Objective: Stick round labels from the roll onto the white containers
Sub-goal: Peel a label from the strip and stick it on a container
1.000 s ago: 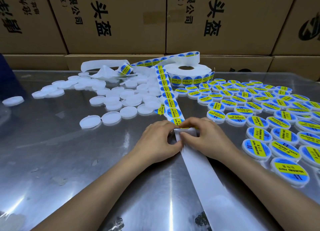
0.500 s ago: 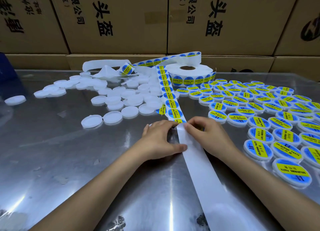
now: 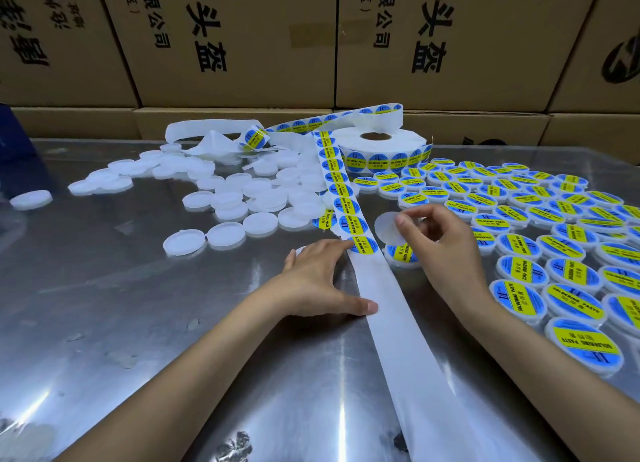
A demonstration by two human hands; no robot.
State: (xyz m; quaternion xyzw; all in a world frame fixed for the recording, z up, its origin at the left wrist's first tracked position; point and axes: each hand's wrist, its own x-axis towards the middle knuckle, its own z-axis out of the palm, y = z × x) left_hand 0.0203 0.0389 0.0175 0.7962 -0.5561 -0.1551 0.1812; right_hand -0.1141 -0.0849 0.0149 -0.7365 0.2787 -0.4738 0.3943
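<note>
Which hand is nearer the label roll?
Right. The right hand holds a peeled label in front of the label roll, while the left hand presses the backing strip nearer the person.

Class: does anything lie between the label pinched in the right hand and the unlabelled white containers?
Yes. The label strip lies flat between the label in the right hand and the bare containers, and the left hand rests against it. Both sit low, so lifting over them looks easy.

"SOLDERING PASTE" on round labels (image 3: 586, 346); large "P头盔", possibly "有限公司", on cardboard boxes (image 3: 228, 39).
</note>
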